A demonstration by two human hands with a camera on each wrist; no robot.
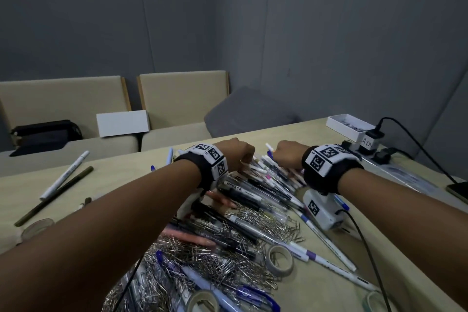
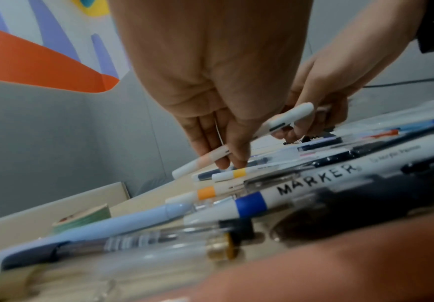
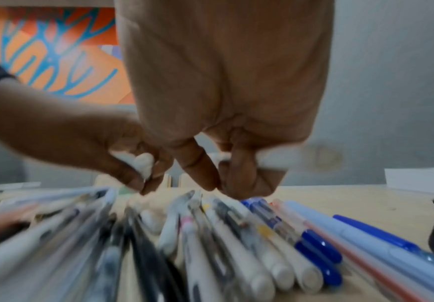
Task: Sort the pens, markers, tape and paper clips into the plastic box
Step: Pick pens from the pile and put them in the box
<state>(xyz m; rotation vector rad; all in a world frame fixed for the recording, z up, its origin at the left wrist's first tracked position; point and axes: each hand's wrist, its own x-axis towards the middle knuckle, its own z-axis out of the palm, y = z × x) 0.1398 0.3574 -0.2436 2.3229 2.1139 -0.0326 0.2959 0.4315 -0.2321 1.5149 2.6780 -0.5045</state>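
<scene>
A heap of pens and markers (image 1: 266, 185) lies across the beige table (image 1: 131, 180), with a drift of paper clips (image 1: 202, 261) at its near end. Tape rolls (image 1: 279, 259) sit by the clips. Both hands are at the far end of the heap. My left hand (image 1: 240, 157) curls its fingers round a white marker with a peach band (image 2: 236, 147), lifted at a slant. Just to its right, my right hand (image 1: 285, 154) grips a white pen (image 3: 275, 161) whose tip pokes up (image 1: 268, 146). A clear plastic container (image 1: 410, 177) lies at the right, partly hidden.
A white tagged device with a cable (image 1: 321, 210) sits under my right wrist. A power strip with a charger (image 1: 372, 139), a white box (image 1: 347, 124) and a phone (image 1: 458, 191) are at the right. Two loose pens (image 1: 65, 175) lie at the left. A sofa (image 1: 177, 109) stands beyond.
</scene>
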